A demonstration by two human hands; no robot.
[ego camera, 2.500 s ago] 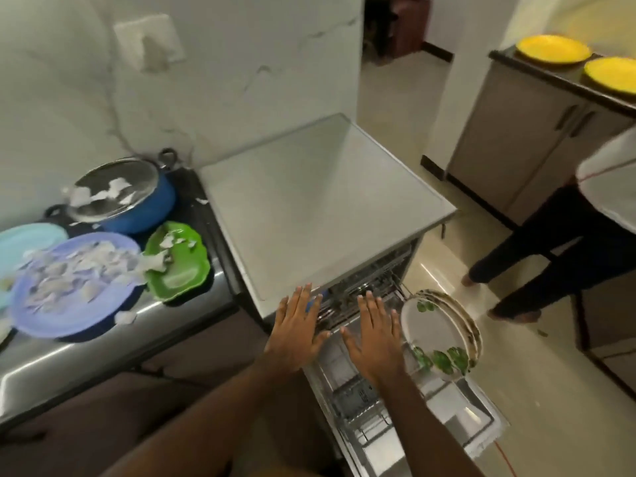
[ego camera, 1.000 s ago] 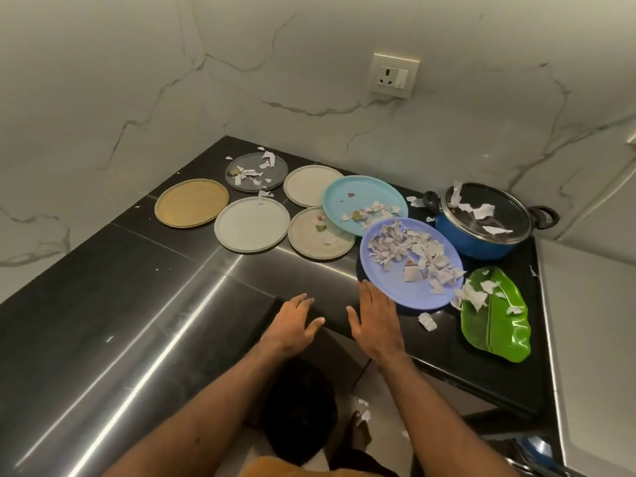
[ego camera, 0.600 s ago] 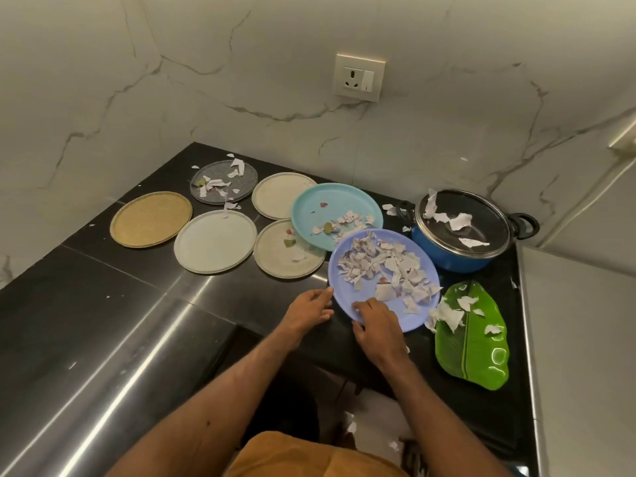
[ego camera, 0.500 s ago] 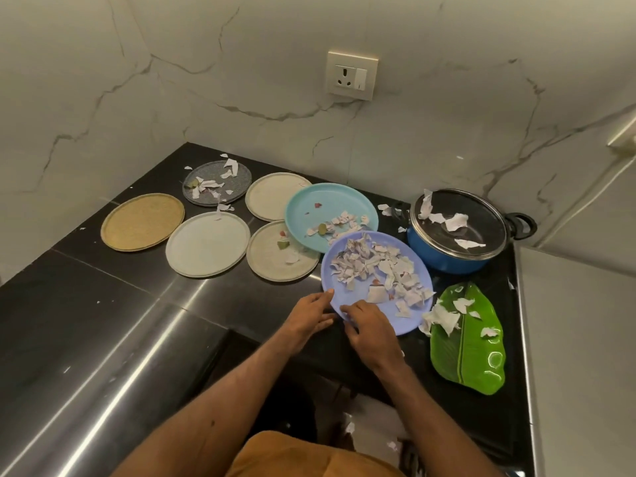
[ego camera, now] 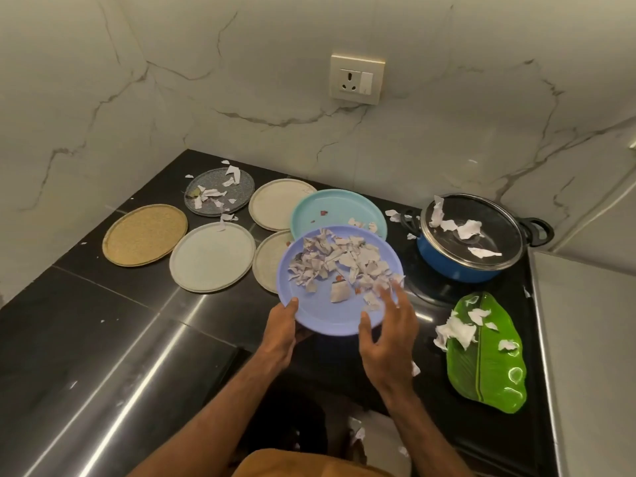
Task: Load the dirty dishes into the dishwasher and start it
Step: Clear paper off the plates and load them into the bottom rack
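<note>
The periwinkle plate (ego camera: pixel 330 315) is held above the front of the black bench (ego camera: pixel 103 339), face up and roughly level. It is round, so no long axis can be given. Torn paper scraps (ego camera: pixel 339 265) are heaped on its far half. Its near-left rim is gripped by the left hand (ego camera: pixel 280 333), with the thumb laid on top and the fingers hidden beneath. The right hand (ego camera: pixel 387 335) is seen at the near-right rim. Its fingers (ego camera: pixel 389 297) are spread and relaxed over the plate's edge and are blurred, and nothing is clasped in them.

Seven round plates are counted in all. Behind the held one lie one teal plate (ego camera: pixel 339 211) and one beige plate (ego camera: pixel 268 261), both partly covered by it. Farther left lie one cream plate (ego camera: pixel 278 203), one pale grey plate (ego camera: pixel 211 258), one speckled dark grey plate (ego camera: pixel 220 191) strewn with scraps, and one tan plate (ego camera: pixel 144 234). To the right stand one blue pot (ego camera: pixel 457 266) under a glass lid (ego camera: pixel 481 222) and, nearer, one green leaf-shaped dish (ego camera: pixel 488 366), both littered with scraps. One wall socket (ego camera: pixel 357 79) is set in the marble above.
</note>
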